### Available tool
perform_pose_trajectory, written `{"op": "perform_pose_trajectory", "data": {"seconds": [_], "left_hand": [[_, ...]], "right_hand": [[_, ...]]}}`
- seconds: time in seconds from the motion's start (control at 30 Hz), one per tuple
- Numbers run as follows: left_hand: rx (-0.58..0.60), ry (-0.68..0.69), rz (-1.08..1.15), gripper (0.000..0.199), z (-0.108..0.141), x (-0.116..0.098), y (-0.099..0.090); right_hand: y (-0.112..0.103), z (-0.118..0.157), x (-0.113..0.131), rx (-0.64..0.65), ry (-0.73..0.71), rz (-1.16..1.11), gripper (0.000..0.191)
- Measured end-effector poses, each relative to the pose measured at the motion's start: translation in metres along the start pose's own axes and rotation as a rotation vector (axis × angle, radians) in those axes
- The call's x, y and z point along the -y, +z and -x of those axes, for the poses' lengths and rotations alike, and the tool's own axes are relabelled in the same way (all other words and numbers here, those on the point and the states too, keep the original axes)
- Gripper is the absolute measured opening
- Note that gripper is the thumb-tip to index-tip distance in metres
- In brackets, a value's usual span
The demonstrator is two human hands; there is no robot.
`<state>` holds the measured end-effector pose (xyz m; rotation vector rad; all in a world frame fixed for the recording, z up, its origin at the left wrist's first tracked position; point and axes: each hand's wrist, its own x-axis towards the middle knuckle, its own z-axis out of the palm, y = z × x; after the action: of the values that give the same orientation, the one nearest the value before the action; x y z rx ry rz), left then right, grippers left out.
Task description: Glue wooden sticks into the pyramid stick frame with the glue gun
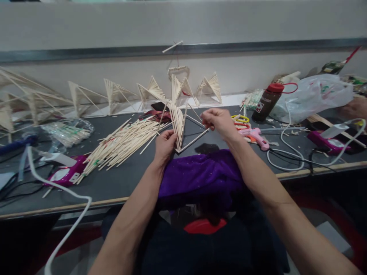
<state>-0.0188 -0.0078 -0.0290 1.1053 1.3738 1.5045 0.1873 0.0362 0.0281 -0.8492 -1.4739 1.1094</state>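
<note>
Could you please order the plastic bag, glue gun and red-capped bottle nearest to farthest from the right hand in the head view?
1. Pink glue gun, right of the hand.
2. Red-capped bottle, beyond the gun.
3. Plastic bag, right of the bottle.

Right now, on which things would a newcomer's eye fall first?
Probably the purple cloth, at the table's front edge between the forearms. Just beyond it, the left hand holds a stick frame, with the right hand at its right corner. More frames stand in a row along the wall.
</note>
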Motion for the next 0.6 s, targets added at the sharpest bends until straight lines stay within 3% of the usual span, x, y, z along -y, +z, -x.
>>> {"op": "perform_pose_trajectory", "data": {"seconds": [0.1, 0.2, 0.47, 0.6], "left_hand": [[0.014, 0.058, -0.027, 0.03, 0.001, 0.003, 0.0], [0.01, 0.167, -0.12, 0.027, 0.001, 0.006, 0.0], [0.004, 0.337, -0.389, 0.027, 0.006, 0.008, -0.002], [0.006, 0.375, -0.453, 0.026, 0.005, 0.011, -0.002]], "right_hand": [[0.008, 0.001, -0.031, 0.083, 0.127, 0.06, 0.016], [0.008, 0.001, -0.047, 0.142, 0.179, 0.09, 0.015], [0.028, 0.01, -0.051, 0.23, 0.201, 0.069, 0.029], [0.039, 0.012, -0.052, 0.262, 0.187, 0.075, 0.018]]}}
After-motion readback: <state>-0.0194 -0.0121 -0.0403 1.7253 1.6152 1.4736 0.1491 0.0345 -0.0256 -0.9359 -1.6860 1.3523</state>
